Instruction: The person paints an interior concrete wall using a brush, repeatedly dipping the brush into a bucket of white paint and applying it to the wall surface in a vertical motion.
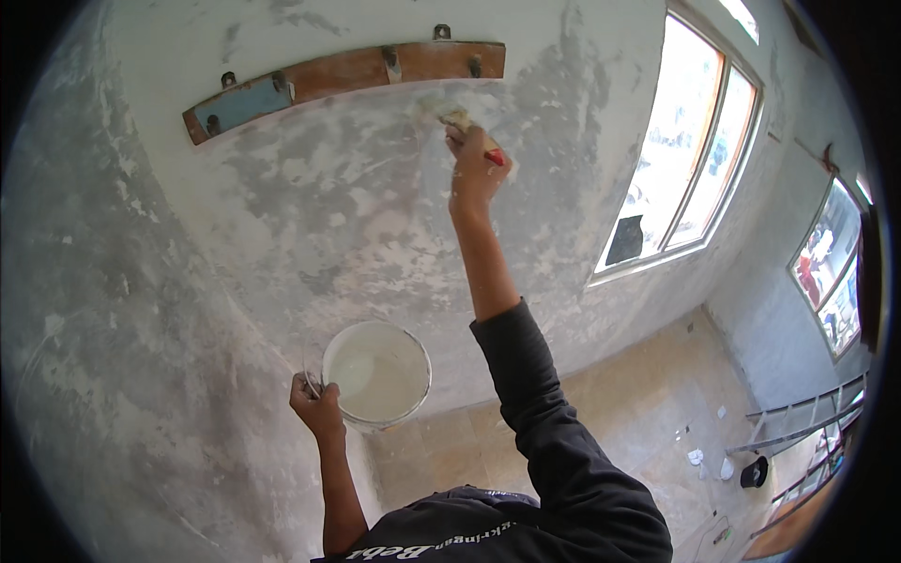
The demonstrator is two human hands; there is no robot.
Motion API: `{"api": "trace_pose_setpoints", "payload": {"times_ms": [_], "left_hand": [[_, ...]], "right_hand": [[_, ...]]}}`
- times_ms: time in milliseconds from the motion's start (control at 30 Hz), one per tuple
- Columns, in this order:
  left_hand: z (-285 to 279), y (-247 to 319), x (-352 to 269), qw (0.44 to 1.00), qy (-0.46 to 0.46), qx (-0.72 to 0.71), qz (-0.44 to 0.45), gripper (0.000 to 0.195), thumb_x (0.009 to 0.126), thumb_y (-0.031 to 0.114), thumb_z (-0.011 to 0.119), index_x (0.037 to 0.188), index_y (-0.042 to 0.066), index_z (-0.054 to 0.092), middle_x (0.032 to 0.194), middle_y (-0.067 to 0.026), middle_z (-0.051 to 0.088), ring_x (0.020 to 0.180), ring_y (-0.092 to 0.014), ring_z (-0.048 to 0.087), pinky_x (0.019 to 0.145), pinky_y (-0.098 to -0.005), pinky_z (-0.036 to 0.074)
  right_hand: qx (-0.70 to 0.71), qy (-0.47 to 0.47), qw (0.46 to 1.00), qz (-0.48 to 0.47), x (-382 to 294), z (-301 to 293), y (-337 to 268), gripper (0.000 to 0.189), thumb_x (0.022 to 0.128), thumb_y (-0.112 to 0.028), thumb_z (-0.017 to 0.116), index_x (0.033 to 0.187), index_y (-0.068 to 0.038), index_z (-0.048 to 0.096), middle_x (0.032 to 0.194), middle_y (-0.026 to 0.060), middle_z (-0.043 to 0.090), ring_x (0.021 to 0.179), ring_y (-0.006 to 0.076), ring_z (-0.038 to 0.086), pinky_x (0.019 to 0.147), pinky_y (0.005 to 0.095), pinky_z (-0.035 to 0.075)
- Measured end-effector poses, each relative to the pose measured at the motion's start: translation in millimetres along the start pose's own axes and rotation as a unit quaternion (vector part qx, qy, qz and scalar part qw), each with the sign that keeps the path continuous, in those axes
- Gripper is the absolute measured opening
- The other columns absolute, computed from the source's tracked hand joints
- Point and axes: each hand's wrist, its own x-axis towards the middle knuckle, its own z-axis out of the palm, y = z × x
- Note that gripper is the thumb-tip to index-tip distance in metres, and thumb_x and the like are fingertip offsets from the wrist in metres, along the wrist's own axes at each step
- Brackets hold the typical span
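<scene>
My right hand (479, 165) grips a paintbrush (456, 117) with a red-tipped handle. Its bristles press against the patchy grey and white wall (380, 183), just below a wooden hook rail (345, 74). Low on the left, my left hand (317, 401) holds a white plastic bucket (376, 373) by its rim and wire handle. Pale, whitish liquid (383, 387) lies inside the bucket.
A window (683, 141) is set in the wall to the right, and another window (830, 267) stands beyond the corner. Ladders (802, 415) and a black bucket (754, 471) are on the tiled floor (450, 450) at lower right. Another wall (141, 338) borders the left side.
</scene>
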Motion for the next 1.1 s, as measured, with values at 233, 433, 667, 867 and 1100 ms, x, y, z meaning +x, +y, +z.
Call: {"api": "trace_pose_setpoints", "payload": {"times_ms": [233,433,667,867,1100], "left_hand": [[-9.6,-10.0,3.8,1.000,0.015,-0.006,-0.015,0.022,0.058,-0.007,0.053,0.072,0.007,0.043,0.068,0.0045,0.039,0.056,-0.007,0.036,0.052,-0.0231,0.031],[-17.2,-15.0,6.0,0.999,0.033,-0.003,0.001,0.022,0.060,-0.007,0.054,0.074,0.005,0.042,0.068,0.0039,0.038,0.056,-0.005,0.034,0.050,-0.0218,0.029],[-25.0,-18.0,4.7,0.999,0.040,0.000,-0.014,0.023,0.058,-0.007,0.054,0.071,0.008,0.041,0.067,0.0050,0.038,0.055,-0.006,0.036,0.050,-0.0223,0.031],[-23.8,-20.8,6.5,0.999,0.030,0.017,0.005,0.021,0.060,-0.006,0.054,0.071,0.006,0.041,0.067,0.0039,0.038,0.056,-0.005,0.033,0.049,-0.0222,0.029],[-20.5,-22.5,5.8,0.999,0.023,-0.012,-0.019,0.021,0.061,-0.006,0.054,0.071,0.006,0.041,0.067,0.0038,0.039,0.056,-0.005,0.033,0.050,-0.0220,0.029]], "right_hand": [[-0.018,0.063,0.993,-0.103,19.7,-19.0,-9.0,0.030,0.091,-0.014,0.051,0.101,0.013,0.062,0.089,0.0127,0.067,0.079,0.0174,0.064,0.078,0.0297,0.053],[-0.407,-0.048,0.855,-0.318,14.4,-18.4,9.1,0.025,0.091,-0.008,0.050,0.104,0.011,0.060,0.083,0.0197,0.060,0.079,0.0328,0.059,0.073,0.0380,0.048],[-0.420,-0.112,0.805,-0.403,-23.4,15.7,49.3,0.024,0.086,-0.006,0.058,0.103,0.011,0.057,0.097,0.0260,0.054,0.085,0.0425,0.054,0.074,0.0447,0.045],[-0.387,-0.209,0.812,-0.384,-71.6,50.4,48.5,0.022,0.084,-0.005,0.061,0.100,0.010,0.059,0.103,0.0286,0.057,0.091,0.0460,0.056,0.081,0.0469,0.046],[-0.279,-0.253,0.872,-0.313,-44.4,23.8,22.7,0.015,0.089,-0.008,0.055,0.093,0.007,0.058,0.078,0.0221,0.056,0.072,0.0391,0.054,0.066,0.0448,0.044]]}}
